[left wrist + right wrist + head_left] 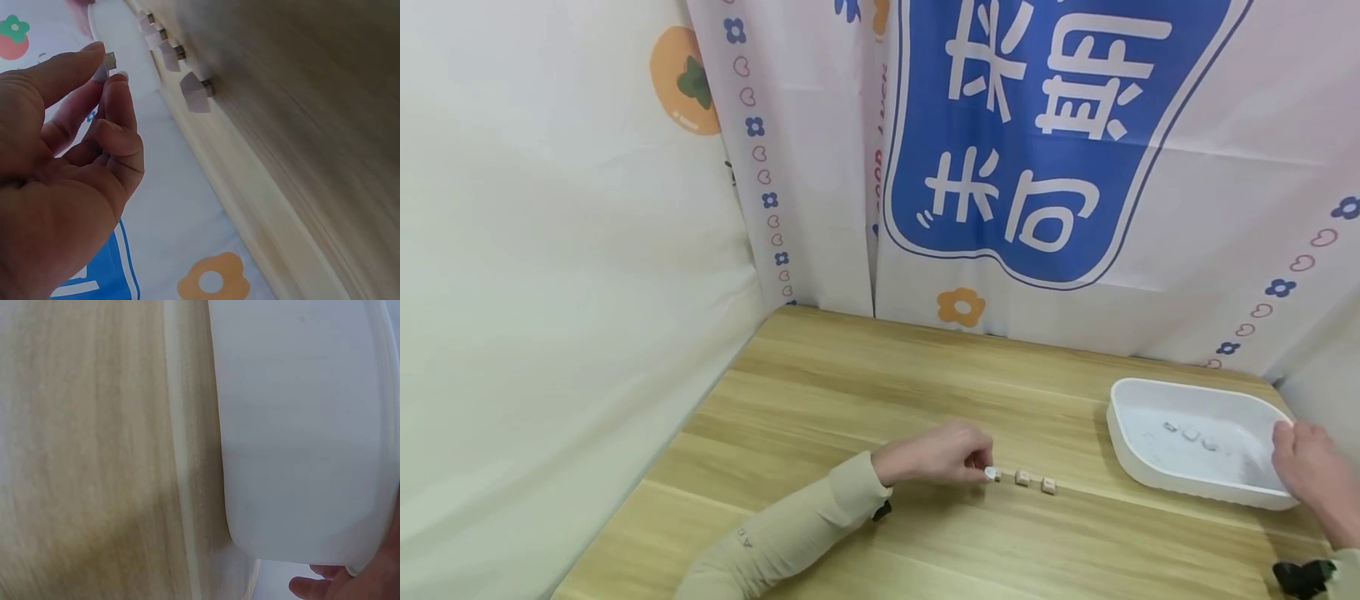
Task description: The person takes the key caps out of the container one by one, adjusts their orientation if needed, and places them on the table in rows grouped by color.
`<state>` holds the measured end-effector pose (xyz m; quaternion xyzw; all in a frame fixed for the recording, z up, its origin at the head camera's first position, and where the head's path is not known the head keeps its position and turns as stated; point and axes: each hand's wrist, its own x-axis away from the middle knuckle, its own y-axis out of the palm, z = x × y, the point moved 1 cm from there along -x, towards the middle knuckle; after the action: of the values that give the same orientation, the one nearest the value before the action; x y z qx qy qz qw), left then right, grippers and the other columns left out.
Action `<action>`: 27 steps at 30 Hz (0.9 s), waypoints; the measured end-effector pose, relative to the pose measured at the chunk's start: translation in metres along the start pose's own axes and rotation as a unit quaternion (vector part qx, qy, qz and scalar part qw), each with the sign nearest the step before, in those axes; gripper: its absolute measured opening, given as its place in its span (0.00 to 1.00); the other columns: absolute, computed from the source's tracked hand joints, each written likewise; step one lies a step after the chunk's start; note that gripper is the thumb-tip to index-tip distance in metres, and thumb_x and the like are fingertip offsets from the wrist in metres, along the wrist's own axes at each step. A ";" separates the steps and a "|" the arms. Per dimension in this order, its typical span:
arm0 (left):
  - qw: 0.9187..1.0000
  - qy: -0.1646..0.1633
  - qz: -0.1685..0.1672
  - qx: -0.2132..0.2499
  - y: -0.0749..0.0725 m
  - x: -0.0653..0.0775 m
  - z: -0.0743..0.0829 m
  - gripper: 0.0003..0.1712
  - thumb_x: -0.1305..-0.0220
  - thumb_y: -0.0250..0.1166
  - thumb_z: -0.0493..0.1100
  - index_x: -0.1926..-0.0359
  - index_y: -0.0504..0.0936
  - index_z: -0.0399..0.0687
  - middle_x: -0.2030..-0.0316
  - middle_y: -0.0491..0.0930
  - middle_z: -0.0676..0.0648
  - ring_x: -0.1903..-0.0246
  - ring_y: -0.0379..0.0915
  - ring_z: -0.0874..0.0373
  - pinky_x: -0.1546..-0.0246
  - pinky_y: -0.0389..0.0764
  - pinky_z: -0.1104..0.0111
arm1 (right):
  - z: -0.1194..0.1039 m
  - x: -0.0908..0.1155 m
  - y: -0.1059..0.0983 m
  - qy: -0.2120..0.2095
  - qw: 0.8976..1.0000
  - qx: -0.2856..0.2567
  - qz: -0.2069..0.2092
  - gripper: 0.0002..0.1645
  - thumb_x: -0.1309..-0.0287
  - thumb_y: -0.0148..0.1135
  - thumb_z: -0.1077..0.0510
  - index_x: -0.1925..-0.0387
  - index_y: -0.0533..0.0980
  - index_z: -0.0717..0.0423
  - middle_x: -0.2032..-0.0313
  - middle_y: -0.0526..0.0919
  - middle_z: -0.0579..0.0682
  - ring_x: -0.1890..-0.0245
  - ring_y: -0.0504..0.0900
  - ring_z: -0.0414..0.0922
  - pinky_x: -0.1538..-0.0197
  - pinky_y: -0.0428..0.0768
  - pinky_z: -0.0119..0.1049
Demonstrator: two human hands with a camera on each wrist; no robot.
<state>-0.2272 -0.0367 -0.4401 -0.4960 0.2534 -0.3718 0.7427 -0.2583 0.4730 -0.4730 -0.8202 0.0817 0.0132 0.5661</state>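
My left hand (943, 452) pinches a small pale blocky piece (110, 60) between thumb and forefinger, the other fingers curled behind. In the head view this piece overlaps the left end of a short row on the wooden table. That row holds small beige blocks, among them a middle block (1022, 477) and a right-hand block (1048, 485). In the left wrist view several pieces stand in a line, the nearest piece (197, 92) larger and apart from the rest. My right hand (1311, 471) grips the right end of a white tray (1183, 487).
Inside the tray lie a few small items, one a pale ring-like item (1190, 433). The wooden table (820, 375) meets a printed cloth (820, 267) at the back and a plain cloth wall (550, 292) on the left.
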 end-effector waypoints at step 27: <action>0.996 -0.037 -0.069 -0.053 0.016 0.026 -0.004 0.08 0.38 0.69 0.47 0.68 0.78 0.52 0.76 0.72 0.61 0.77 0.65 0.73 0.76 0.66 0.84 | 0.001 0.001 -0.003 -0.006 1.000 -0.002 0.013 0.39 0.26 0.21 0.49 0.51 0.55 0.91 0.54 0.56 0.84 0.53 0.60 0.79 0.49 0.62 0.70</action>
<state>-0.2101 -0.0567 -0.4564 -0.5646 0.2103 -0.3890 0.6969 -0.2568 0.4748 -0.4709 -0.8200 0.0888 0.0254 0.5649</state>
